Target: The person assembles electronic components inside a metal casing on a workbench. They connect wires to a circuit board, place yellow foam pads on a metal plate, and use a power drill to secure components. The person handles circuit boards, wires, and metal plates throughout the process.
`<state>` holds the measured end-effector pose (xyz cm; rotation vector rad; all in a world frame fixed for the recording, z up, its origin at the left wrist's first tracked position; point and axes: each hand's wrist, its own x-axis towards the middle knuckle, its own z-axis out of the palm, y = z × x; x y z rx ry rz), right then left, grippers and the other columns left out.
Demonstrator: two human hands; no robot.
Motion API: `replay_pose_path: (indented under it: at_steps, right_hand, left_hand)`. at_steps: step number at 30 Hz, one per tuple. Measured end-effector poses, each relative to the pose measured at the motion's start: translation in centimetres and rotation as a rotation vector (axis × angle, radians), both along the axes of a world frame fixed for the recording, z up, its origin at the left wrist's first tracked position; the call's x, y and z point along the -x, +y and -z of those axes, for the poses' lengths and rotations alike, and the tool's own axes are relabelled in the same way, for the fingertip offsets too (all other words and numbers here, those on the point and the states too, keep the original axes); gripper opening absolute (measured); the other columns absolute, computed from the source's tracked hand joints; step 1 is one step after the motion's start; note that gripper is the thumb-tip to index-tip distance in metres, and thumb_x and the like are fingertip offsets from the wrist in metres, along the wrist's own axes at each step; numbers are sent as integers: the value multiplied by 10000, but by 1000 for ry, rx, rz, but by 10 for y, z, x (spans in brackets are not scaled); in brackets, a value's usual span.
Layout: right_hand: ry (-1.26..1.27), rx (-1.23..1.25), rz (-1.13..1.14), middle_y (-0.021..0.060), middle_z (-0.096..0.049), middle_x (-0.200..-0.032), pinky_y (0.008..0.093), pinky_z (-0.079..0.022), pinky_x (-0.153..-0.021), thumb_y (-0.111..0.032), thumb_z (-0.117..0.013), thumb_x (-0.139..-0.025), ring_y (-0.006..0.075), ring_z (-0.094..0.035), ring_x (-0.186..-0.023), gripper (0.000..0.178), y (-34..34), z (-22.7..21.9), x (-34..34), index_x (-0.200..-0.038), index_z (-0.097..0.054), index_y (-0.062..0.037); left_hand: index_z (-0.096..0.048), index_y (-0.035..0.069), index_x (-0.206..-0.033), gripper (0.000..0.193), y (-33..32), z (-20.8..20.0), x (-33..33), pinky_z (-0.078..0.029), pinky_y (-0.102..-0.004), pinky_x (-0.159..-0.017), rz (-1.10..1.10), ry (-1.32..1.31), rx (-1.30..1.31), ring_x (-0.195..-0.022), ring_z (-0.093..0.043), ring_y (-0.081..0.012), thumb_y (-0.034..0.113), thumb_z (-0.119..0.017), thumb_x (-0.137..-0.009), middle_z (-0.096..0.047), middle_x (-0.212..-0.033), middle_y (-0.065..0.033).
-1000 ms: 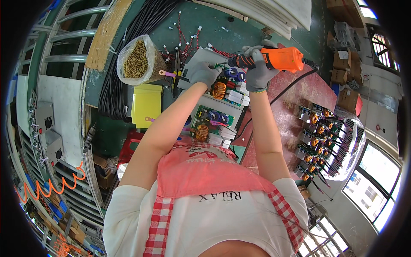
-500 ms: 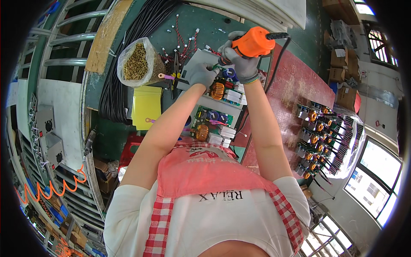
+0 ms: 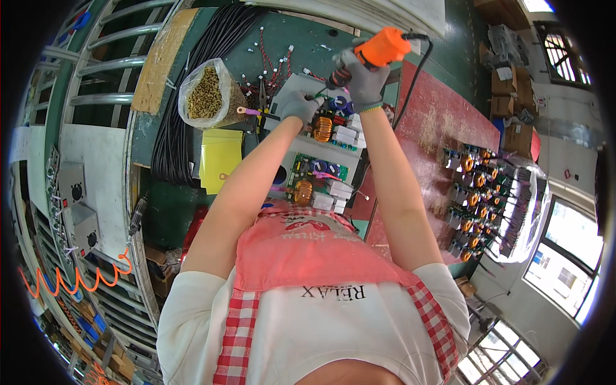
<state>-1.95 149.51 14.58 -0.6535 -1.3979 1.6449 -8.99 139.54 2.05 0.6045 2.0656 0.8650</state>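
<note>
My right hand (image 3: 363,82), in a grey glove, is wrapped round an orange and black power screwdriver (image 3: 384,47). The tool slants, its black nose down toward the far end of a green circuit board (image 3: 337,136) with a copper coil. At that board's left edge is my gloved left hand (image 3: 299,108), fingers bent together; what they pinch, if anything, is hidden. A cable with a ring terminal (image 3: 250,111) runs by my left wrist. Nearer to me lies a second circuit board (image 3: 319,173) with a similar coil and white blocks.
Left of my hands stand a plastic bag of small brass-coloured parts (image 3: 206,96), yellow sheets (image 3: 220,157) and black cable bundles (image 3: 172,138). Pliers (image 3: 262,96) and red wires (image 3: 277,69) lie beyond. The tool's black cord (image 3: 417,83) hangs right. Several coil boards (image 3: 471,199) sit far right.
My right hand and the screwdriver have risen slightly away from the board and shifted a little left. My left hand remains at the board's left edge.
</note>
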Motion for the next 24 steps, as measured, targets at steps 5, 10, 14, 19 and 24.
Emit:
replay_pose_path:
  at_steps: [5,10,14,19,24]
  right_hand:
    - [-33,-54,129,68,-606,-726,293,-504,-590,52,-644,-753,168,-608,-644,271,-9,-19,-15,-999,-533,20]
    - [239,-197,170,84,-608,-823,364,-516,-771,74,-615,-747,176,-603,-764,438,-60,-64,-73,-1149,-459,-3]
    - [404,-398,269,65,-555,-764,475,-479,-823,-32,-580,-736,215,-558,-703,483,-105,-101,-123,-1195,-433,-36]
    - [504,-432,208,46,-503,-707,435,-449,-757,-57,-567,-712,180,-490,-629,497,-142,-120,-163,-1197,-460,-74]
    - [506,-420,162,18,-485,-760,384,-385,-770,-72,-576,-725,152,-446,-672,502,-164,-122,-176,-1221,-501,-105]
  left_hand:
    - [-655,32,-979,232,-14,17,31,-504,-302,-661,-153,-519,-222,-759,-646,-172,202,-577,-840,-663,-797,-120]
    - [-459,-60,-1184,265,-62,-33,11,-535,-251,-685,-273,-1154,-544,-883,-611,-197,-11,-412,-928,-591,-1092,-164]
    - [-495,-19,-1132,205,-89,-66,-12,-532,-220,-652,-225,-1319,-588,-838,-615,-174,109,-452,-977,-614,-1041,-152]
    - [-570,43,-974,215,-99,-87,-39,-449,-218,-523,-153,-1533,-509,-674,-550,-115,256,-540,-957,-608,-831,-57]
    - [-572,62,-923,253,-102,-97,-53,-370,-203,-483,-137,-1609,-417,-576,-390,-78,314,-563,-941,-499,-718,2]
